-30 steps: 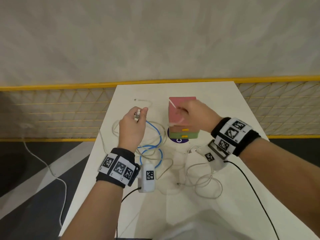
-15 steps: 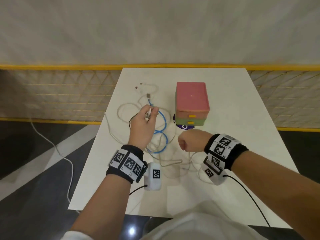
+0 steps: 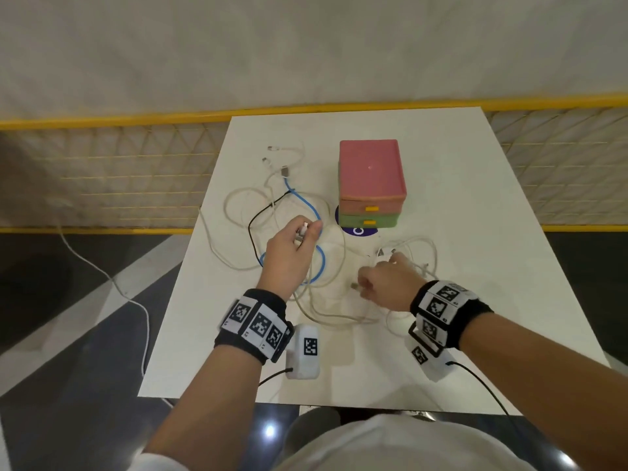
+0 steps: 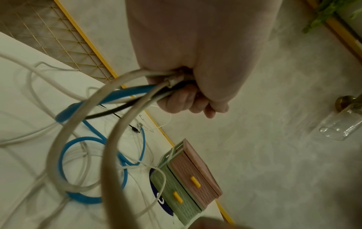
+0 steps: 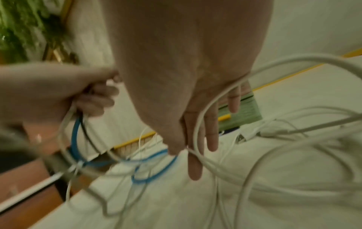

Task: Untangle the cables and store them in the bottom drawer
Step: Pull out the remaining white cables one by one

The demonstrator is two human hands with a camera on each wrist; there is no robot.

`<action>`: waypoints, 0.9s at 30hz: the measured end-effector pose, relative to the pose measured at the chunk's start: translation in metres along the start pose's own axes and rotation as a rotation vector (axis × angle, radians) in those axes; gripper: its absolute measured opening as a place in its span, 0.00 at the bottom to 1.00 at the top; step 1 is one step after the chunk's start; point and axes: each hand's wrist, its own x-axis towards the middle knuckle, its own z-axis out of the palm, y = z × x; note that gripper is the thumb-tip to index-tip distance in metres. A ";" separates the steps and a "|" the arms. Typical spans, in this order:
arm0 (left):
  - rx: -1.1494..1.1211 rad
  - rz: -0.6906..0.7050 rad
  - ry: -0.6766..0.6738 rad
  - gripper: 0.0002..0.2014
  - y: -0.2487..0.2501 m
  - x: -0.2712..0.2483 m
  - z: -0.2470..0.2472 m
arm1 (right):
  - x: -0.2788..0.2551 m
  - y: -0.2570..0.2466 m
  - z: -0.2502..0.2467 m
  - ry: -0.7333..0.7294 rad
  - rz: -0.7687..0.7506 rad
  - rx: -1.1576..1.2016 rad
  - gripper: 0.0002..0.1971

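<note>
Partly blurred, the right hand (image 5: 188,96) pinches a white cable (image 5: 203,117).

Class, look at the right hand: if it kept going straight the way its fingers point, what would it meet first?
Probably the white cables lying just ahead of the right hand, then the green bottom drawer beyond; depth is uncertain.
</note>
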 end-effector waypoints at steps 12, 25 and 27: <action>-0.266 0.022 -0.206 0.08 0.065 0.007 0.020 | -0.031 -0.001 -0.083 0.542 -0.186 0.904 0.11; -0.756 -0.120 0.224 0.16 0.066 0.055 -0.031 | -0.043 0.049 -0.057 0.366 -0.023 0.736 0.13; -0.738 -0.096 0.175 0.13 0.067 0.053 -0.030 | -0.042 0.049 -0.061 0.404 -0.007 0.771 0.13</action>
